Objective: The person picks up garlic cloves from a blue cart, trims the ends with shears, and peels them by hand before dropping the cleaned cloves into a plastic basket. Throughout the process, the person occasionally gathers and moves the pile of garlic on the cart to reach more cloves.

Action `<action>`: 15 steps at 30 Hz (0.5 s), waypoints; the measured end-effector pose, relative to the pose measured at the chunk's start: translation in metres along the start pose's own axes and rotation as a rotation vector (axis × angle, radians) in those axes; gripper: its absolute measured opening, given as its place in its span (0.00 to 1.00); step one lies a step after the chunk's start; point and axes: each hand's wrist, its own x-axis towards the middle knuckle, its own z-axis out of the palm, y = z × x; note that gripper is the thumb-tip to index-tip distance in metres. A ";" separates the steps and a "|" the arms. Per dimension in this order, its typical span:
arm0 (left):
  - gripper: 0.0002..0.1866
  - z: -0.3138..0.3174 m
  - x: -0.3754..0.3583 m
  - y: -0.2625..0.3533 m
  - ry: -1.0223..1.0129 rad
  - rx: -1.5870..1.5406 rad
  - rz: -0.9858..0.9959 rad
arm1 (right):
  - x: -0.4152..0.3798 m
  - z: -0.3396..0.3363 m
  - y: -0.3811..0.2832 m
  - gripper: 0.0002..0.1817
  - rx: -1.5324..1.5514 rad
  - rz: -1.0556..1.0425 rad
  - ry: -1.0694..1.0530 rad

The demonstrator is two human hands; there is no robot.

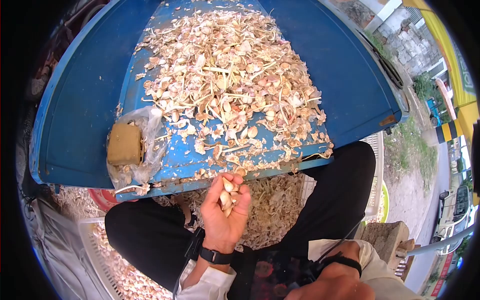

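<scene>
My left hand (224, 210) is raised in front of the blue metal bed's near edge, its fingers curled around several peeled-apart garlic cloves (226, 198). A black watch band (216, 256) circles that wrist. My right hand (332, 289) is low at the bottom edge of the view, bent inward over my lap; its fingers are cut off, so what it holds, if anything, is hidden. Ahead of my left hand, a broad heap of garlic cloves, skins and dry stalks (230, 75) covers the middle of the blue metal bed (85, 100).
A tan block (124, 144) rests on a clear plastic bag (150, 165) at the bed's left. White crate (92, 240) with many cloves stands by my left knee. Husks (272, 210) litter the ground between my legs. A stone block (382, 237) lies at right; a vehicle (454, 207) is beyond.
</scene>
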 end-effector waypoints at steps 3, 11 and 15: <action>0.11 -0.001 -0.004 0.000 -0.003 -0.059 -0.011 | -0.043 -0.004 -0.012 0.06 -0.348 0.709 0.209; 0.14 -0.005 -0.009 0.001 -0.011 -0.164 -0.088 | -0.023 -0.111 0.045 0.08 -1.240 0.536 0.172; 0.15 -0.001 -0.035 0.018 0.019 -0.368 -0.194 | -0.028 -0.184 0.054 0.09 -1.327 0.850 0.447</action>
